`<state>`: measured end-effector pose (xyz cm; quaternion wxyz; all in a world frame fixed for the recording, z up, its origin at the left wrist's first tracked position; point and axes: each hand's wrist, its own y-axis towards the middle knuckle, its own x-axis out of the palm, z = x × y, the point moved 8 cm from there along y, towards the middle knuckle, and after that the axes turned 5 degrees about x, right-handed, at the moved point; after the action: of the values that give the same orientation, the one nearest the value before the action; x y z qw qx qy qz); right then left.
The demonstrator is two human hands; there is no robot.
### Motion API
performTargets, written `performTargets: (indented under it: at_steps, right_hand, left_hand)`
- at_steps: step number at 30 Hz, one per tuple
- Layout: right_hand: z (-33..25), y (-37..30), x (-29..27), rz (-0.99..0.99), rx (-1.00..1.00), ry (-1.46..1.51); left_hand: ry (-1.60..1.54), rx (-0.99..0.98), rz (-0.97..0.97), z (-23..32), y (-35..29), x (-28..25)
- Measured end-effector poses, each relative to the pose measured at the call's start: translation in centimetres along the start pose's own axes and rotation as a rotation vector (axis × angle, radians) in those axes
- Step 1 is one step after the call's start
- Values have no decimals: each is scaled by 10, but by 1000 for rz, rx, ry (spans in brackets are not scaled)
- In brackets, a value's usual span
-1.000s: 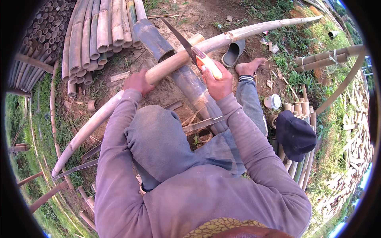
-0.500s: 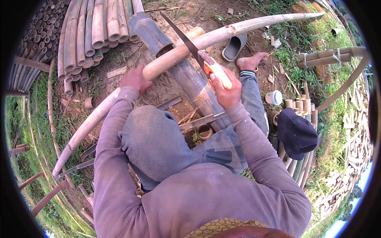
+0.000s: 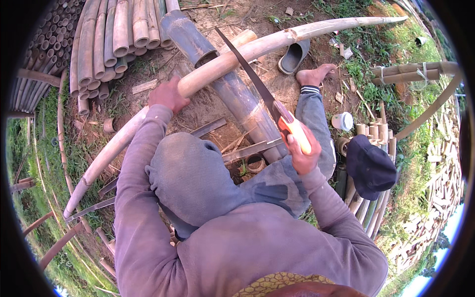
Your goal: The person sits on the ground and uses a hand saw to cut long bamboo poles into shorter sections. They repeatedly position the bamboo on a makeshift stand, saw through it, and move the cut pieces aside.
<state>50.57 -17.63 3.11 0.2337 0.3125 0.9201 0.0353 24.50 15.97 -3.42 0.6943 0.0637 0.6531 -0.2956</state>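
A long pale bamboo pole point(image 3: 269, 43) runs from the lower left to the upper right, crossing over a thick dark bamboo point(image 3: 242, 106) on the ground. My left hand point(image 3: 169, 95) is wrapped round the pale pole, left of the crossing. In my right hand point(image 3: 303, 148) is the orange-and-brown handle of a handsaw point(image 3: 252, 75). Its long dark blade slants up and left across the pole, just right of where the two bamboos cross. Whether the teeth have entered the pole cannot be made out.
Stacked bamboo poles point(image 3: 111, 39) lie at the upper left. A grey clog point(image 3: 294, 57) sits beyond my bare foot point(image 3: 315, 75). To the right are a white cup point(image 3: 342, 121) and a dark hat point(image 3: 371, 167) on cut bamboo pieces. Flat metal bars point(image 3: 250, 151) cross near my knees.
My right hand has drawn the saw back toward me, down and to the right. The left hand and the pale pole stay almost where they were.
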Motion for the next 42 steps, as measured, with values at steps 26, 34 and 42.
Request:
performTargets:
  at_steps: [26,34,42]
  right_hand:
    - [-31,46,32,11,-13,21]
    - [17,-14,0,18,129,152]
    - [-17,91,69,-40,161,173]
  left_hand:
    - [36,-13,22,-6,-4,-4]
    - [40,-13,-5,4,-8,-1]
    - [90,-26,108,4,-18,-4]
